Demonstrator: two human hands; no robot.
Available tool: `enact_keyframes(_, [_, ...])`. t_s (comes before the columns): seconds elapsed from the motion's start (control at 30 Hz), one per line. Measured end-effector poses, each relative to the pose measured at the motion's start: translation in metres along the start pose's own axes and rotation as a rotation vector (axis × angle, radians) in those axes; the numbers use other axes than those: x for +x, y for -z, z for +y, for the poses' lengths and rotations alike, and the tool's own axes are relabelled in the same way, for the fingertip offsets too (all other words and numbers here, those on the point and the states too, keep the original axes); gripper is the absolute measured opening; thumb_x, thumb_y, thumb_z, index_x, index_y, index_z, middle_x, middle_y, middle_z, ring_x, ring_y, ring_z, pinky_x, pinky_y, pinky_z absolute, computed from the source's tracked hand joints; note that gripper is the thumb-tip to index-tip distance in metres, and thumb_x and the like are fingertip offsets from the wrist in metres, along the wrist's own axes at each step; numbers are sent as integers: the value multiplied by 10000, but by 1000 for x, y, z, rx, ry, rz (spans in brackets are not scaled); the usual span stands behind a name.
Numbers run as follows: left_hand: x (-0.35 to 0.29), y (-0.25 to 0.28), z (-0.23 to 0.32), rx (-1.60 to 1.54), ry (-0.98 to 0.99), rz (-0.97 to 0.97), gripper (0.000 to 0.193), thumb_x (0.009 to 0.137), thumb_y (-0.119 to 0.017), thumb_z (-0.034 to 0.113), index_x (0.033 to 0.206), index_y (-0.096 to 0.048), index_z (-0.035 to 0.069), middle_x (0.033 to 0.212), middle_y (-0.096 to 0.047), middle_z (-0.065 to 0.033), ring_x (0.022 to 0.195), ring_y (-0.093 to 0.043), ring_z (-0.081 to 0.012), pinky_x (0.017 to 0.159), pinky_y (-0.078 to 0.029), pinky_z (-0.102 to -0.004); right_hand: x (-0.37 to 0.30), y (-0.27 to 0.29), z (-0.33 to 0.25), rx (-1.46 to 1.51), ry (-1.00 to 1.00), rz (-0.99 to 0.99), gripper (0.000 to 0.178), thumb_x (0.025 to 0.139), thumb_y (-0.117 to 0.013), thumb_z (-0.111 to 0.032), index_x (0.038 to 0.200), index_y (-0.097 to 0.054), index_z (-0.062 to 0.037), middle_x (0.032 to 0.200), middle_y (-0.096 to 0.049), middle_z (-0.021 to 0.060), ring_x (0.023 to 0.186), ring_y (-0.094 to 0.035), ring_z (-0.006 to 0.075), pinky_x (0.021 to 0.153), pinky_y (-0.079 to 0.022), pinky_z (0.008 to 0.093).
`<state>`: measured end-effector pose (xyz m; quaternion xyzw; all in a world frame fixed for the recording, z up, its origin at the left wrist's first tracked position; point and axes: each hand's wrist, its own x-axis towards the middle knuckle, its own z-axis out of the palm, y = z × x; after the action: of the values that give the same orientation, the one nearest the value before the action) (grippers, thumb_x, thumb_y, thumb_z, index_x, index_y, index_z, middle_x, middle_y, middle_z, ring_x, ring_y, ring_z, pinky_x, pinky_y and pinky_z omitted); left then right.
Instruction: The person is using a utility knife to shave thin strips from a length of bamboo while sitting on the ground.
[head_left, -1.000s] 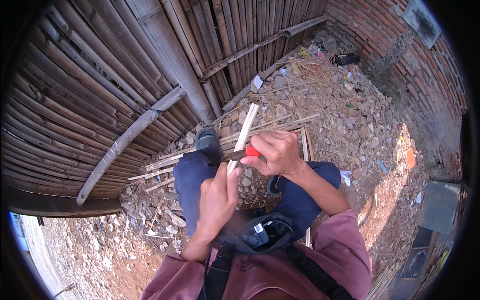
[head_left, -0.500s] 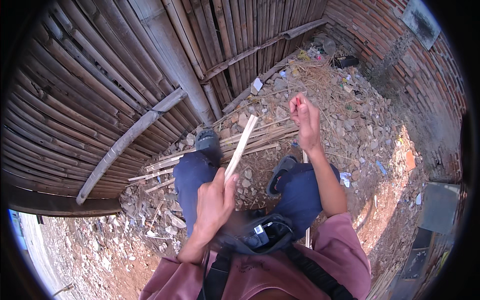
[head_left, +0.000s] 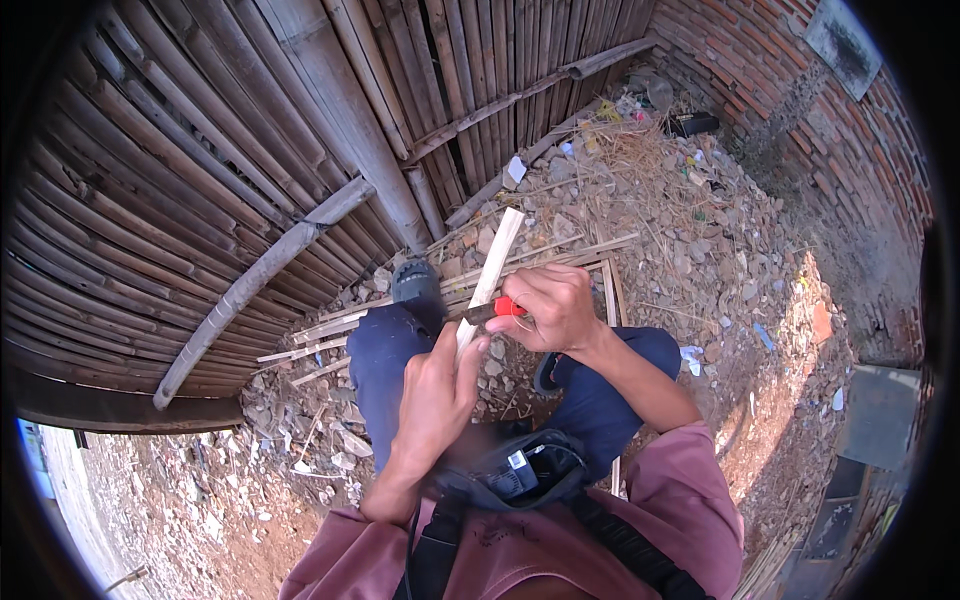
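Note:
A pale strip of wood or split bamboo slants up and away from my left hand, which is closed round its lower end. My right hand grips a knife by its red handle. The short dark blade lies across the strip, touching it just above my left thumb. Part of the handle is hidden inside my right fingers.
Several long pale strips lie on the rubble beyond my feet. A bamboo wall rises at the left, a brick wall at the right. An open black bag hangs at my waist.
My right hand has come down and left, bringing the knife from out over the rubble onto the strip. The strip has tipped slightly more upright in my left hand.

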<state>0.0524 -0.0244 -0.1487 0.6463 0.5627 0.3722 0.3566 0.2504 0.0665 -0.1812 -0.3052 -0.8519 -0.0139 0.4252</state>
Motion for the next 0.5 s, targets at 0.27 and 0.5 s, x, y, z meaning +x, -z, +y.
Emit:
enact_keyframes(0.27, [0, -1, -2, 49, 16, 0, 256, 1077, -627, 208, 1092, -606, -47, 691, -643, -291, 710, -675, -520, 599, -485, -563, 2, 0, -5, -78, -6, -11, 587, 927, -710, -634, 762, -607, -80, 638, -579, 47, 535, -614, 249, 511, -447, 371])
enact_keyframes(0.5, [0, 2, 0, 68, 8, -9, 240, 1084, -618, 219, 1067, -606, -20, 674, -628, -285, 686, -660, -525, 593, -471, -571, 5, 4, -3, -226, 13, 18, 611, 943, -673, -665, 751, -602, -89, 633, -554, 38, 538, -601, 240, 514, -426, 364])
